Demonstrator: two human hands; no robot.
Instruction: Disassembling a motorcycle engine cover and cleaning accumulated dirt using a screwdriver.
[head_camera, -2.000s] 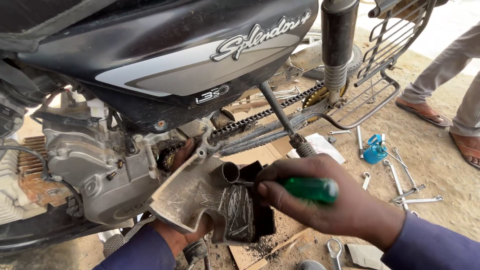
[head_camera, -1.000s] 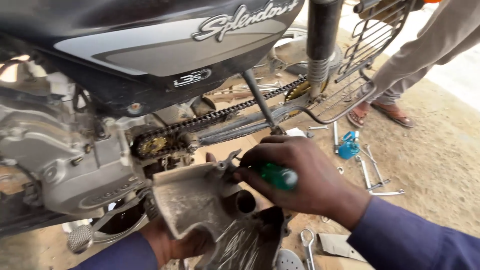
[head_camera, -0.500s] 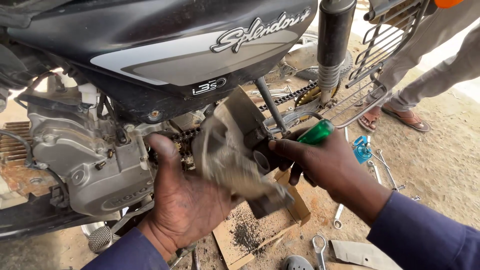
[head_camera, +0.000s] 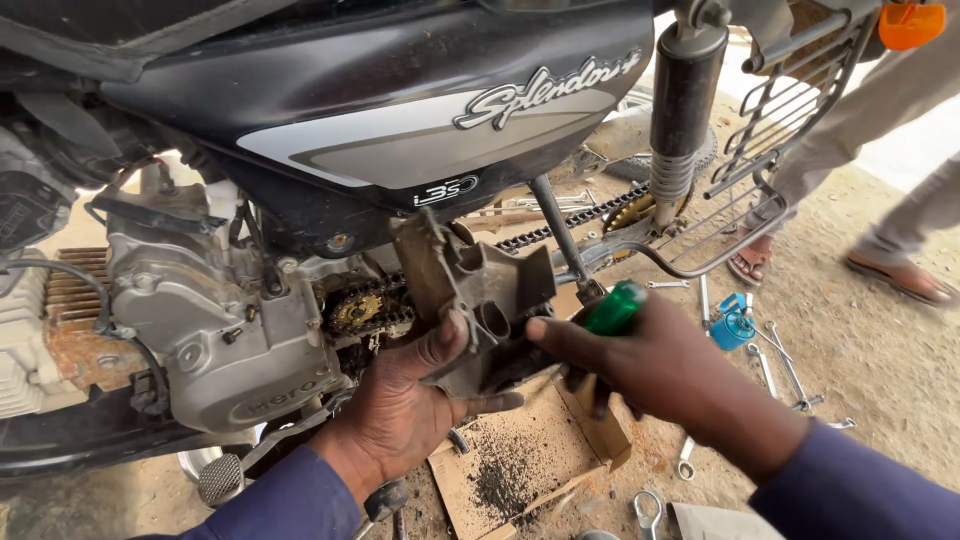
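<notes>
At the far left the motorcycle engine (head_camera: 215, 320) sits under the black side panel (head_camera: 400, 110), its small chain sprocket (head_camera: 362, 312) bare beside the casing. Just right of the sprocket the left hand (head_camera: 405, 410) has its grip clamped on a grey metal cover (head_camera: 470, 300): the thumb presses its front face and the fingers curl beneath, holding it tilted, close to the sprocket and clear of the ground. Below lies a piece of cardboard (head_camera: 520, 465) dusted with dark grit. The right hand (head_camera: 660, 370) meets the cover's right edge, its grip closed around a green-handled screwdriver (head_camera: 612, 308). Farther right on the dirt ground (head_camera: 880, 350), spanners (head_camera: 785, 365) lie scattered about a small blue can (head_camera: 732, 325). Another person's sandalled feet (head_camera: 900, 275) stand near the right edge.
</notes>
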